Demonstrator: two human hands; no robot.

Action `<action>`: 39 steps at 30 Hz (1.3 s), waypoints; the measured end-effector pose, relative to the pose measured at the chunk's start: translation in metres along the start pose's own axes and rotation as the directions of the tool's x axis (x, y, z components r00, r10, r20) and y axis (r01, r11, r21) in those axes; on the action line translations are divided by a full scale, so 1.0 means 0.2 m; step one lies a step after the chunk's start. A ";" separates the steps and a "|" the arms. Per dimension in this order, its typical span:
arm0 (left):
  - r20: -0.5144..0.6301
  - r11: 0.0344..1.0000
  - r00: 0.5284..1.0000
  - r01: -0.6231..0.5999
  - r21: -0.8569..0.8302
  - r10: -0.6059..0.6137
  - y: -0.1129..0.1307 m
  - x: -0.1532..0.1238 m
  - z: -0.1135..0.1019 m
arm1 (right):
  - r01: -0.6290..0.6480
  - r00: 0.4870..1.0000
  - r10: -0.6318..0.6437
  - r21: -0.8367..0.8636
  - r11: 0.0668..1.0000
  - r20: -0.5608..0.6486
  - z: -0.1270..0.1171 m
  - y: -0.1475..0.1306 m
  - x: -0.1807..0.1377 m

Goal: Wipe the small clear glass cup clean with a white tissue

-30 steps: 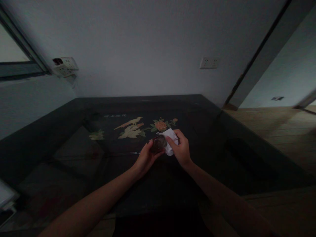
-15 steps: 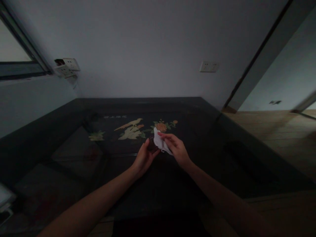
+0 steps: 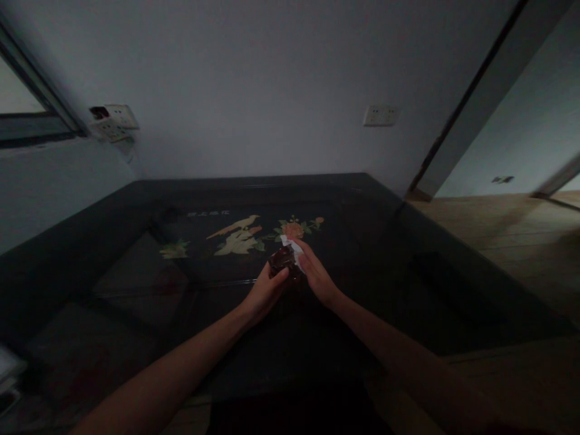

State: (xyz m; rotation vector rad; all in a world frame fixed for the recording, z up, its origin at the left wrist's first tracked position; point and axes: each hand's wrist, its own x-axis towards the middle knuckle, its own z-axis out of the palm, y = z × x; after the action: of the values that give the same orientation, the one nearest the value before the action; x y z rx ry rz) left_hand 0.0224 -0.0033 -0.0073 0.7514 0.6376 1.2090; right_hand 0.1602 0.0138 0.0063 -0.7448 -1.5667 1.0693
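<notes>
Bench (image 3: 362, 254), dark and glossy (flowers (image 3: 292, 230) and bird (image 3: 233, 226) decorate it), meets a pale wall (image 3: 249, 90); left hand (image 3: 264, 289) grips a brown object (image 3: 280, 258), right hand (image 3: 316, 273) holds white tissue (image 3: 296, 248) against it.

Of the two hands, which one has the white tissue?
The right hand: the white tissue is against its inner side, whereas the left hand grips the dark shiny object.

The dark object (image 3: 281, 257) looks glossy, the tissue (image 3: 296, 250) papery.
</notes>
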 end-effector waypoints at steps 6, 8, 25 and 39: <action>0.080 0.979 0.995 -0.077 0.188 0.063 0.01 0.00 -0.01 | -0.068 0.993 0.092 0.261 0.963 -0.080 0.02 0.05 -0.02; 0.120 0.966 0.991 -0.086 0.243 0.058 0.02 0.00 -0.01 | -0.075 0.986 0.117 0.317 0.945 -0.118 0.03 0.07 -0.03; -0.070 0.978 0.988 -0.128 0.167 0.141 0.00 0.03 0.00 | -0.221 0.912 0.398 0.699 0.680 -0.100 0.01 0.01 0.03; -0.033 0.982 0.990 -0.135 0.129 0.141 0.01 0.00 0.02 | -0.175 0.959 0.251 0.428 0.887 -0.127 0.00 0.02 0.02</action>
State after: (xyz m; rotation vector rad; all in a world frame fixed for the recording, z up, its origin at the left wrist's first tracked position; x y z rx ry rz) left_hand 0.0245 -0.0029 -0.0044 0.8903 0.7105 1.3231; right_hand 0.1586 0.0196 0.0051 -0.7072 -1.0681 1.4012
